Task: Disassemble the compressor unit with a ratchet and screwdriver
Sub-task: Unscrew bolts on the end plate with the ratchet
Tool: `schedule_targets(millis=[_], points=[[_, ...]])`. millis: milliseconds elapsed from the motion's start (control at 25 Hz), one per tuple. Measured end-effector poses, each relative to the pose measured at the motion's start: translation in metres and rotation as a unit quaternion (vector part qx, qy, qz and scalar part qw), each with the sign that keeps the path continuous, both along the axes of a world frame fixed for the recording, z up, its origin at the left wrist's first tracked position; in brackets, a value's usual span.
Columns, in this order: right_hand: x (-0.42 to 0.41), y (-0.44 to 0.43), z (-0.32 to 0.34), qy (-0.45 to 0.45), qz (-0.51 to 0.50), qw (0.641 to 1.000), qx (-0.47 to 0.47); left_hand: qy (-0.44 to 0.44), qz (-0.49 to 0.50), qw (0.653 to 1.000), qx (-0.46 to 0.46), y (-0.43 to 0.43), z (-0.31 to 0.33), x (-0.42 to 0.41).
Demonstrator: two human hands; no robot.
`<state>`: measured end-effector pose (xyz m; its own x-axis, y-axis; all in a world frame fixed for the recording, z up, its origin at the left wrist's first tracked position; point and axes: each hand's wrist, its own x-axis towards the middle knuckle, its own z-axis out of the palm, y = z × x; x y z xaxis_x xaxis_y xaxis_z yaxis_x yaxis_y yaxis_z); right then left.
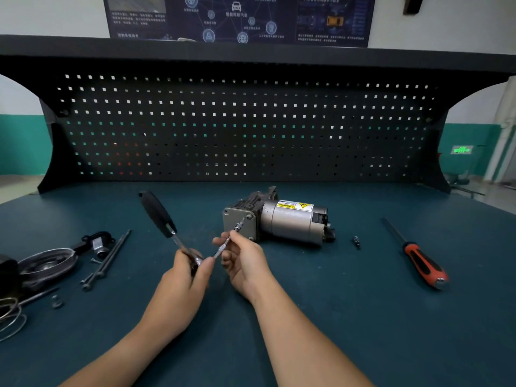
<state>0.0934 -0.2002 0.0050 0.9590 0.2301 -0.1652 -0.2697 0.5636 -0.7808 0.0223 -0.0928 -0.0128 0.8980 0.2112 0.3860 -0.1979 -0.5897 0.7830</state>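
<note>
The grey compressor unit (284, 220) lies on its side mid-bench, yellow warning label up, square end plate facing me. My left hand (184, 277) grips the head of the ratchet (160, 216), whose black handle points up and to the left. From the ratchet head a thin extension bar (229, 238) runs up-right, and its tip meets a bolt at the top right corner of the end plate. My right hand (243, 261) pinches that bar near its middle. A red-and-black screwdriver (418, 258) lies at the right.
A small loose bit (356, 242) lies between compressor and screwdriver. Removed parts sit at the left: a round metal cover (47, 265), a black bracket (96, 243), two long bolts (107, 259), a nut (57, 302) and wire rings (11, 319). A pegboard (251, 127) backs the bench.
</note>
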Motion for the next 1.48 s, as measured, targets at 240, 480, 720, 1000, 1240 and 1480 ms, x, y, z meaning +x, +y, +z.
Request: schedule_targets(millis=[240,480,720,1000,1240,1480], points=[[0.0,0.0,0.0,0.012,-0.005,1.0,0.006,-0.009,0.005,1.0,-0.018,0.001,-0.001,0.002],[0.001,0.001,0.0,0.011,-0.013,1.0,0.013,0.001,-0.002,1.0,-0.019,0.0,-0.002,0.004],[0.004,0.002,-0.001,0.014,-0.021,1.0,0.009,0.006,-0.001,1.0,-0.014,-0.002,-0.001,0.005],[0.004,0.003,-0.004,-0.002,-0.013,1.0,0.018,0.025,0.063,0.958,0.28,-0.006,0.009,-0.004],[0.004,0.002,-0.002,-0.009,-0.025,1.0,0.012,0.071,-0.006,0.985,-0.154,-0.013,0.014,0.002],[0.003,0.003,-0.003,-0.033,-0.007,0.999,-0.02,0.064,0.005,0.991,-0.118,-0.005,0.01,0.005]])
